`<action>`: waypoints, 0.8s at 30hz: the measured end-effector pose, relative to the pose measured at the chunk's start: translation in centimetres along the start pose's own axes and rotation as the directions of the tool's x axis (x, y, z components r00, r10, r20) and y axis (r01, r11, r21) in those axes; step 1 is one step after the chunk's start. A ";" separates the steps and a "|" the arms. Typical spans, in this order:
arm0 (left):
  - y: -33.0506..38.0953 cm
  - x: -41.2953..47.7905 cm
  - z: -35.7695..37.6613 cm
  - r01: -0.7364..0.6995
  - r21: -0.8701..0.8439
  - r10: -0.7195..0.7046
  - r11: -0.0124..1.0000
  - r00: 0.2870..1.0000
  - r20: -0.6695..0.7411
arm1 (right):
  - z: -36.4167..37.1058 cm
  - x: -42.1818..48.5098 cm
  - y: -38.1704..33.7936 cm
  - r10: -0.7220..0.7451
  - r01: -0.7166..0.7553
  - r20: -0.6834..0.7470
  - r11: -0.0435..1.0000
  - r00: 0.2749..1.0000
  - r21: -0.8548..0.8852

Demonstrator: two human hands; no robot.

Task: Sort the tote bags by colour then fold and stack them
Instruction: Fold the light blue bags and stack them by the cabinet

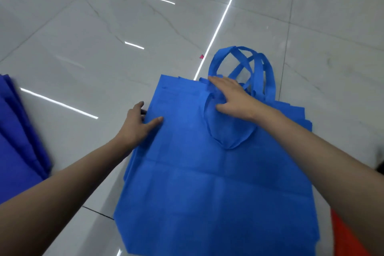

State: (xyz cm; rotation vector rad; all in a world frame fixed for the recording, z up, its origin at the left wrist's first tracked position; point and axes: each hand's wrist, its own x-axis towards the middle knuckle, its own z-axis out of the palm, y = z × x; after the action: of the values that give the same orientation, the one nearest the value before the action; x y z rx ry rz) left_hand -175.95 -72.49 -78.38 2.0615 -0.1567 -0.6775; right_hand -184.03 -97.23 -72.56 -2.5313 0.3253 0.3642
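Note:
A bright blue tote bag [207,183] lies flat on the white tiled floor, on top of other blue bags whose edges show at its right side. Its handle [226,137] is folded down onto the bag's face. More blue handles [259,68] loop out beyond the top edge. My left hand [138,122] grips the bag's left edge, thumb on top and fingers underneath. My right hand [230,95] lies flat with straight fingers on the top edge, at the base of the folded handle.
A pile of darker blue bags [18,135] lies at the left edge of view. An orange-red bag [345,237] shows at the bottom right corner. A small red scrap [201,56] lies on the floor beyond the bags. Glossy tiles surround everything.

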 end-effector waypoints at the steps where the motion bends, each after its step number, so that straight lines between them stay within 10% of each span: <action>1: -0.2 -0.4 -0.1 -0.003 0.037 0.003 0.999 1.000 -0.004 | -0.1 -1.5 0.9 0.030 -0.031 0.048 0.999 0.998 0.020; 3: -0.6 -1.4 -0.4 -0.030 0.144 0.027 0.989 0.999 0.024 | -0.2 -4.5 2.8 0.087 -0.106 0.101 0.974 0.991 0.199; 6: -1.0 -2.9 -0.4 -0.057 0.250 0.042 0.967 0.997 0.064 | -0.3 -7.9 5.9 0.289 -0.172 -0.219 0.884 0.932 0.435; 9: -1.0 -3.3 -0.1 0.051 0.243 -0.050 0.969 0.999 -0.010 | -0.2 -9.8 10.2 0.583 -0.473 -0.429 0.812 0.690 0.341; 13: -0.5 -3.0 1.3 0.057 0.266 -0.059 0.962 0.998 0.000 | 1.6 -9.8 13.1 0.944 -0.637 -0.106 0.291 0.312 0.714; 21: 0.3 -1.7 2.5 0.053 0.402 0.017 0.914 0.986 -0.168 | 2.6 -6.8 11.5 0.695 -0.527 -0.444 0.719 0.566 0.454; 24: 0.9 -3.1 3.4 -0.351 0.646 0.506 0.678 0.860 -0.064 | 1.1 -5.6 12.5 0.558 -0.529 -0.529 0.819 0.640 0.223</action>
State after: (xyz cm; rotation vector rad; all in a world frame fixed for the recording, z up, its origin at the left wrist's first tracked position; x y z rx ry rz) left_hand -180.16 -74.37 -77.82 2.5717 -0.8007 -0.0543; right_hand -193.23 -105.96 -77.76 -2.3836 1.3422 -0.2225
